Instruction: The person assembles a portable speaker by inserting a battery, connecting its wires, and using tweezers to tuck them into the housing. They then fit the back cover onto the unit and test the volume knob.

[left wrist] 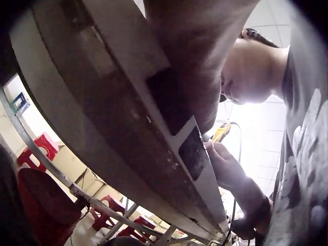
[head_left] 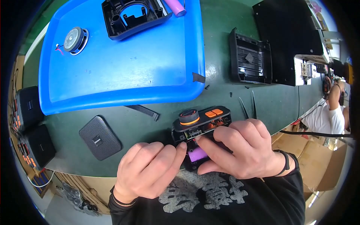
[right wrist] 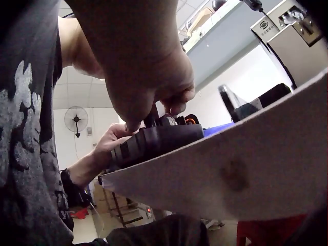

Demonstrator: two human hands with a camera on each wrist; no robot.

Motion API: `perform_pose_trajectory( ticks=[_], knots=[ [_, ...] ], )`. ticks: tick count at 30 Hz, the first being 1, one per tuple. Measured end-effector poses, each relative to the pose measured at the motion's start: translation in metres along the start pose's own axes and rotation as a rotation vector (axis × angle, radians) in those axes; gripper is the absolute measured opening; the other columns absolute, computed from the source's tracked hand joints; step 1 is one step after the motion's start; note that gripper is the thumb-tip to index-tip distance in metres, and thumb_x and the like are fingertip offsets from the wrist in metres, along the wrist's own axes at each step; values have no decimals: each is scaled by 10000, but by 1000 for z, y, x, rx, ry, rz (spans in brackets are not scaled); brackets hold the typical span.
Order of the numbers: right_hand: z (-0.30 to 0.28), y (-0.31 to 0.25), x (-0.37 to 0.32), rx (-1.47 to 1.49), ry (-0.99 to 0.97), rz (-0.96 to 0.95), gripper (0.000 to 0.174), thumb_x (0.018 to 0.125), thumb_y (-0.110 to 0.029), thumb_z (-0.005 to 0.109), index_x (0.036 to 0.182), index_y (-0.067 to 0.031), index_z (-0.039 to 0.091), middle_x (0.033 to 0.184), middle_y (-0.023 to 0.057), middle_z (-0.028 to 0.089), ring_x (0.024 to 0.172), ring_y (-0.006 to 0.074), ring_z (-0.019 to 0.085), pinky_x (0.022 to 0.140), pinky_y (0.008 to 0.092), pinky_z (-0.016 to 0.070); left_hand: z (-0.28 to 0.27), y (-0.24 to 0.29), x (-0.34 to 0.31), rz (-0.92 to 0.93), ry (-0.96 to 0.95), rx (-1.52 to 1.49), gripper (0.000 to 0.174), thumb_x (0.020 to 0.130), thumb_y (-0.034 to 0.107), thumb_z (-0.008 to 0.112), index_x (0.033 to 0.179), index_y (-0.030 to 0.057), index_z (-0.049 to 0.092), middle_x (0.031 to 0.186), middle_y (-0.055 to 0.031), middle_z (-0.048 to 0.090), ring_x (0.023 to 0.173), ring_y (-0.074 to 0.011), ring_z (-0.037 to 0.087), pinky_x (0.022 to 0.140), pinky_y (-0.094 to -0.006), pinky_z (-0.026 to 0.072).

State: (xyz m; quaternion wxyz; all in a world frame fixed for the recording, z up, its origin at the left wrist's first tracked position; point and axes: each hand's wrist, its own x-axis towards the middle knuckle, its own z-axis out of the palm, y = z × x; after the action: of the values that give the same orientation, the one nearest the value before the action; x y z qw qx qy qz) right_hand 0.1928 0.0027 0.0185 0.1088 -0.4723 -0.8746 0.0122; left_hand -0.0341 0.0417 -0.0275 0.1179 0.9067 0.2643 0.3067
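Observation:
At the table's near edge lies an opened portable speaker housing (head_left: 202,120), black with an orange-ringed knob (head_left: 189,117) and orange buttons (head_left: 214,113) on its top panel. A purple battery cell (head_left: 197,154) shows inside it. My left hand (head_left: 150,168) holds the left side of the housing, fingers curled, fingertips right at the opening. From the right, my right hand (head_left: 243,150) reaches in with its index finger below the circuit board, thumb beside the battery. What its fingertips pinch inside is hidden. In the right wrist view, the housing (right wrist: 159,143) sits on the table edge between both hands.
A blue tray (head_left: 123,95) holds a speaker driver (head_left: 76,40), a black frame (head_left: 135,18) and another purple cell (head_left: 175,6). Nearby lie a speaker grille (head_left: 100,137), a black cover (head_left: 251,56), tweezers (head_left: 249,105) and screws. Several speakers (head_left: 35,146) stand left.

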Motion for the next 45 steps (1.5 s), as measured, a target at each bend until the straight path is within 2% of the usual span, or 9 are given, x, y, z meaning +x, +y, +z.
perform_pose_trajectory(
  ticks=[7, 14, 16, 20, 23, 25, 35, 37, 45],
  knots=[
    [-2, -1, 2, -12, -5, -2, 424, 902, -477, 566, 1028, -95, 702, 962, 13, 576, 812, 147, 531, 703, 285, 397, -4, -4, 3, 125, -66, 139, 210, 730, 87, 696, 931, 37, 731, 889, -2, 596, 802, -144, 558, 604, -259, 404],
    [-2, -3, 3, -38, -30, -9, 425, 900, -481, 567, 1025, -97, 700, 968, 18, 577, 814, 151, 532, 705, 290, 399, -8, 1, 5, 102, -130, 193, 199, 765, 114, 680, 946, 43, 723, 931, 2, 607, 822, -133, 562, 624, -257, 395],
    [2, -3, 4, -72, 16, -12, 469, 843, -604, 602, 979, -182, 755, 872, -10, 523, 736, 163, 515, 636, 297, 377, -7, 0, 3, 72, -118, 142, 214, 761, 117, 674, 955, 42, 723, 973, -5, 612, 833, -143, 567, 635, -262, 400],
    [2, -5, 4, -77, 18, -13, 474, 827, -600, 626, 981, -171, 760, 872, -8, 522, 741, 165, 516, 640, 299, 379, -7, 2, 3, 26, -133, 119, 248, 747, 117, 670, 974, 34, 726, 997, -19, 612, 836, -158, 572, 633, -270, 406],
    [5, -7, 1, -3, 39, 16, 496, 807, -590, 655, 998, -147, 767, 873, -7, 525, 746, 168, 517, 646, 303, 382, -3, 4, -1, -44, -102, 76, 288, 727, 114, 659, 993, 28, 727, 992, -29, 609, 834, -166, 573, 633, -274, 414],
    [5, -8, -2, -5, 52, 5, 432, 878, -484, 633, 1038, -93, 722, 1003, 12, 597, 826, 150, 556, 709, 288, 419, -1, 5, -4, -66, -71, 52, 328, 718, 118, 643, 1019, 20, 728, 987, -32, 605, 833, -165, 573, 637, -277, 423],
    [8, -6, 1, 5, 76, -27, 508, 782, -546, 703, 1028, -106, 768, 897, -6, 555, 760, 175, 531, 670, 313, 405, 5, 7, -10, -71, -15, 41, 385, 717, 125, 625, 1073, 33, 735, 978, -18, 600, 803, -141, 568, 650, -268, 434],
    [6, -7, 2, 28, 51, -11, 415, 838, -436, 680, 1051, -83, 732, 993, 6, 595, 815, 143, 555, 702, 284, 422, 6, 6, -11, -79, 5, 13, 377, 726, 123, 625, 1076, 38, 736, 981, -16, 602, 792, -143, 569, 653, -268, 437],
    [4, -2, 5, 15, 5, -62, 397, 777, -398, 728, 1024, -87, 743, 990, -8, 606, 804, 155, 537, 688, 292, 401, 7, 5, -9, -82, 12, 2, 361, 747, 120, 629, 1085, 55, 736, 990, -18, 604, 793, -149, 571, 656, -271, 444]
  ],
)
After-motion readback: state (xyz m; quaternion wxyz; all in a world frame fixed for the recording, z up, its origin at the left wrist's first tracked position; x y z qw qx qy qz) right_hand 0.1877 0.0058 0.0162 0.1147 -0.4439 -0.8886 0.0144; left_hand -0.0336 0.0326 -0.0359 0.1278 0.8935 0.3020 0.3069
